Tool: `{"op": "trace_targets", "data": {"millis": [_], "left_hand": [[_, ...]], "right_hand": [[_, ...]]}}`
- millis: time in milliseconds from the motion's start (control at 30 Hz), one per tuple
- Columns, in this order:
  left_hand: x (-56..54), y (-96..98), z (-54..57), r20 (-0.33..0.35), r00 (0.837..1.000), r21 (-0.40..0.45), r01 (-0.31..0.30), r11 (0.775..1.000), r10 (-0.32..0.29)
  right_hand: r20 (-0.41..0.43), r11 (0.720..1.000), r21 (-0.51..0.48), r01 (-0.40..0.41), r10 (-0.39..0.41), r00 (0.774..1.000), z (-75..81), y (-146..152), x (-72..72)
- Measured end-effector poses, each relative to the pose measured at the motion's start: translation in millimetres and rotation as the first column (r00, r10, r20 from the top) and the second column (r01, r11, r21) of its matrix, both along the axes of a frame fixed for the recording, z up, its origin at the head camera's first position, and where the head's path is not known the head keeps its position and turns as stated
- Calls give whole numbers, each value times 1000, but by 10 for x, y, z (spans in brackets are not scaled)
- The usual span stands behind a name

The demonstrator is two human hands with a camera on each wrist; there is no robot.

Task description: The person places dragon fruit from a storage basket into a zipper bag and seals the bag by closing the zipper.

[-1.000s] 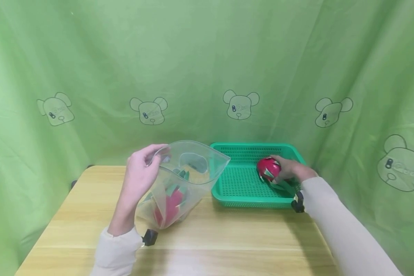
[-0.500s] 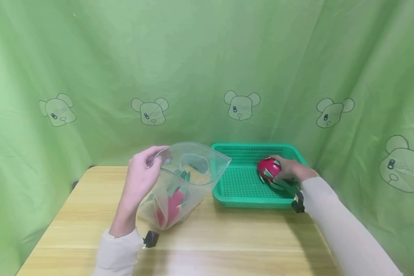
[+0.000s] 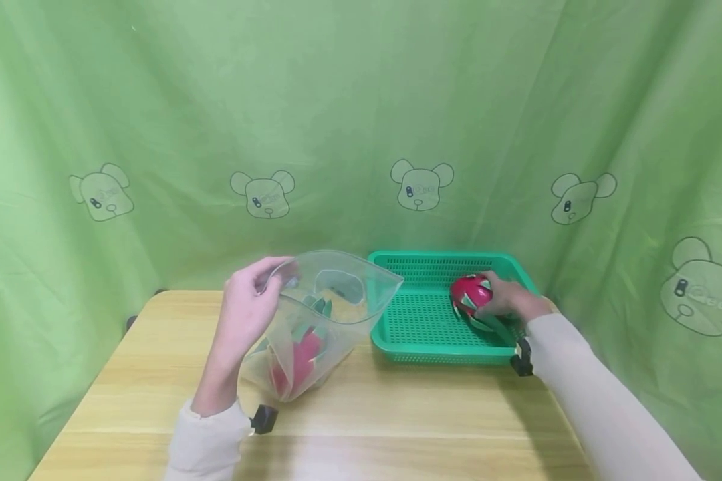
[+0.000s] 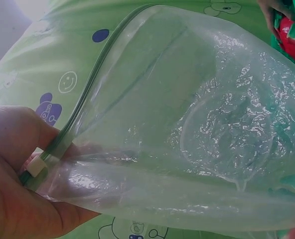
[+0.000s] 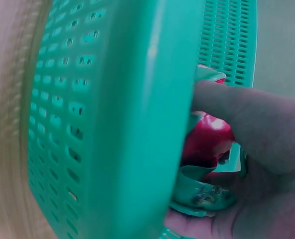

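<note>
In the head view my left hand [image 3: 249,300] pinches the rim of a clear zip bag [image 3: 351,327], holding its mouth spread. A pale slider [image 4: 36,167] on the zip shows beside the thumb in the left wrist view. Through the plastic I see a red dragon fruit [image 3: 303,361] with green scales, low in the bag. My right hand [image 3: 508,297] reaches into the green basket [image 3: 445,351] and grips another dragon fruit [image 3: 470,292]. Thumb and fingers wrap around this fruit [image 5: 210,137] in the right wrist view; the basket wall hides part of it.
The basket stands at the back right of the wooden table [image 3: 397,427], right beside the bag's open mouth. A green curtain [image 3: 337,100] with bear faces hangs behind and on both sides.
Almost everything holds still. My right hand, with the dragon fruit in its grip, has shifted very slightly to the right inside the basket.
</note>
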State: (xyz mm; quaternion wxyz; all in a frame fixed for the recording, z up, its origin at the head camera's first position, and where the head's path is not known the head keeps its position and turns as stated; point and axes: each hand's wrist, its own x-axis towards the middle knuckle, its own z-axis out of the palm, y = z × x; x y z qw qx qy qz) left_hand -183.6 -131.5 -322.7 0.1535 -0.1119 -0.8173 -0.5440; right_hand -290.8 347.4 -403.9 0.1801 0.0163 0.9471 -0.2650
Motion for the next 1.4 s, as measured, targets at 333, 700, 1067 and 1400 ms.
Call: {"op": "trace_targets", "data": {"millis": [333,700,1067,1400], "left_hand": [[20,-7,-8,-3,1000,31,8,999,-8],[27,14,-18,-13,1000,39,8,999,-8],[34,8,-38,-9,1000,63,24,998,-24],[49,17,-34,-14,1000,70,27,997,-26]], "right_hand": [[-157,998,47,34,-26,987,-61,55,16],[-295,995,21,101,-90,951,-112,133,88],[-316,967,-139,212,-246,916,-144,145,121],[-332,954,-201,221,-278,901,-133,59,144]]}}
